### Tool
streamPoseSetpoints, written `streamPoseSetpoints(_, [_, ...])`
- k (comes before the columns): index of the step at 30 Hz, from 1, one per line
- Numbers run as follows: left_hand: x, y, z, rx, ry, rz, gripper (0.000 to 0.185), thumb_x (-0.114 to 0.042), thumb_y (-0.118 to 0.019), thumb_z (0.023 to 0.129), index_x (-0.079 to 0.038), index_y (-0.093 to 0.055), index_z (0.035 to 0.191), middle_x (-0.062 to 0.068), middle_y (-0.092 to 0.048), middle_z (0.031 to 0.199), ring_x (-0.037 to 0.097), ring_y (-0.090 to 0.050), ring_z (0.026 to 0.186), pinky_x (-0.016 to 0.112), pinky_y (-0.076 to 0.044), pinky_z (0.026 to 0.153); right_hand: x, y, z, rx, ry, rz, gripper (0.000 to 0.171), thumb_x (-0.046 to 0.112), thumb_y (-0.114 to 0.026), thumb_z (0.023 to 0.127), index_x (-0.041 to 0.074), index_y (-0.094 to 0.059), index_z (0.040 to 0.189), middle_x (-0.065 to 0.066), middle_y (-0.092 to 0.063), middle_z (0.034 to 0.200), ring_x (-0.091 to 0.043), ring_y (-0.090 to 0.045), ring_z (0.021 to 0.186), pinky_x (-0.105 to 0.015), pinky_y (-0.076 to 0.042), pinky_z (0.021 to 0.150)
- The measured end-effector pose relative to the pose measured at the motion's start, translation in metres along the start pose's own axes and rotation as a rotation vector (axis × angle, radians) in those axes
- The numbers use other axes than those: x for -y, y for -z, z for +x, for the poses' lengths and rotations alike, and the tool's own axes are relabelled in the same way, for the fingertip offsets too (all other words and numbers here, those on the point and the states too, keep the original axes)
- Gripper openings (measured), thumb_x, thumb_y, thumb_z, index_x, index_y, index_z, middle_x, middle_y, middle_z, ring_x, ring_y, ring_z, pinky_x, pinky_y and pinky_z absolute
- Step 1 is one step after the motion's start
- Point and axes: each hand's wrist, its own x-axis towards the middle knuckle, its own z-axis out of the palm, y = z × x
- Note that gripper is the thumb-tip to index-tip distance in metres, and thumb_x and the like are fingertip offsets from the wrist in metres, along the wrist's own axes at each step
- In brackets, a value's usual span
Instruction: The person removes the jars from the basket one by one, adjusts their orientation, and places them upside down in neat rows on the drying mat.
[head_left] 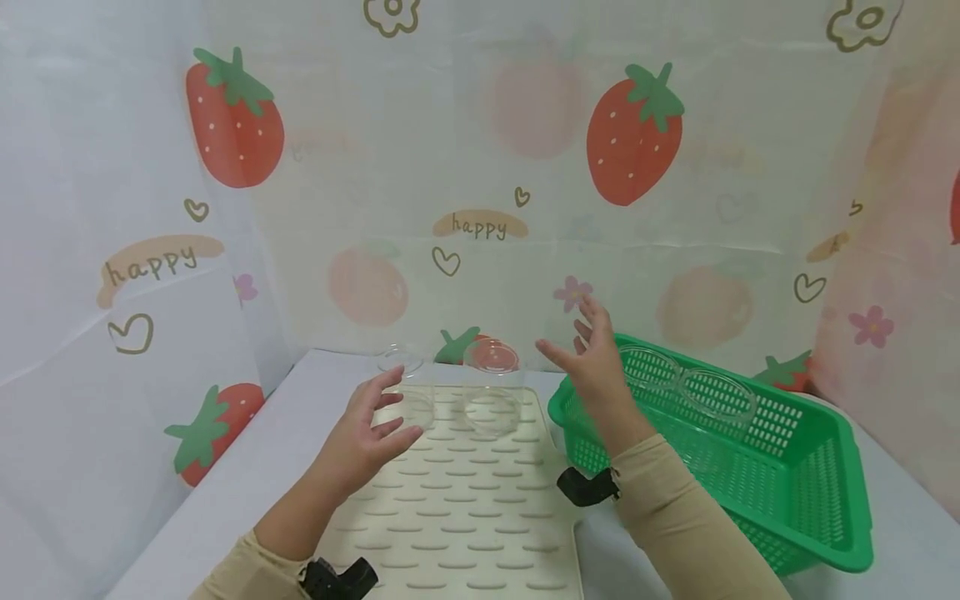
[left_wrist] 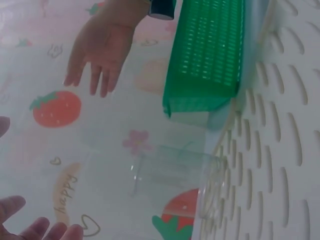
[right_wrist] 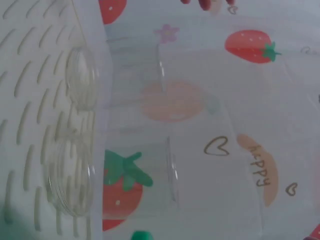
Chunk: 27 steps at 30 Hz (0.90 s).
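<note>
Two clear, straight-sided containers stand upright at the far end of a cream ridged mat. In the head view the left container is partly behind my left hand, whose fingers are spread and hold nothing. The right container stands beside it, between my two hands. My right hand is raised by the basket's near-left corner, fingers apart, with nothing in it. Both containers, one nearer and one farther, show on the mat in the right wrist view, away from any fingers.
A green perforated basket sits right of the mat. Inside it are clear containers, with two round rims showing, one at the left and one at the right. A strawberry-print curtain hangs behind the white table.
</note>
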Motion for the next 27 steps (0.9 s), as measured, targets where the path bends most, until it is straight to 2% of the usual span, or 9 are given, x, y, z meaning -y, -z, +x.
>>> streamPoseSetpoints(6, [-0.006,-0.001,0.008,0.014,-0.023,0.025,0.073,-0.018,-0.067,0.083,-0.015,-0.025,0.142,0.011,-0.024,0.143,0.031,-0.035,0.125,0.044,-0.041,0.097,0.005,0.035,0.004,-0.014,0.014,-0.072,0.090,0.024,-0.072,0.079,0.020,-0.013,0.146,-0.008,-0.023,0.148,-0.025,-0.025,0.134,-0.038,-0.023,0.110])
streamPoseSetpoints(11, [-0.012,-0.006,0.015,0.022,-0.032,0.028,0.071,-0.018,-0.067,0.083,-0.016,-0.027,0.142,0.009,-0.026,0.141,0.030,-0.036,0.125,0.045,-0.041,0.097,0.006,0.066,0.005,0.019,0.012,-0.143,0.087,0.027,-0.069,0.081,0.020,-0.012,0.147,-0.010,-0.024,0.148,-0.027,-0.024,0.135,-0.042,-0.023,0.110])
streamPoseSetpoints(20, [-0.017,-0.022,0.027,0.060,-0.050,0.002,0.069,-0.018,-0.065,0.084,-0.018,-0.027,0.142,0.009,-0.024,0.142,0.030,-0.035,0.126,0.044,-0.041,0.098,0.002,0.116,0.005,0.079,0.010,-0.308,0.081,0.037,-0.064,0.084,0.014,-0.016,0.146,-0.017,-0.027,0.145,-0.036,-0.026,0.132,-0.054,-0.026,0.105])
streamPoseSetpoints(27, [-0.019,-0.037,0.037,0.090,-0.033,-0.019,0.066,-0.020,-0.063,0.086,-0.021,-0.026,0.142,0.006,-0.024,0.141,0.030,-0.033,0.128,0.042,-0.041,0.098,-0.005,0.151,0.003,0.109,-0.025,-0.344,0.075,0.036,-0.061,0.087,0.010,-0.022,0.145,-0.018,-0.027,0.145,-0.038,-0.025,0.132,-0.057,-0.028,0.101])
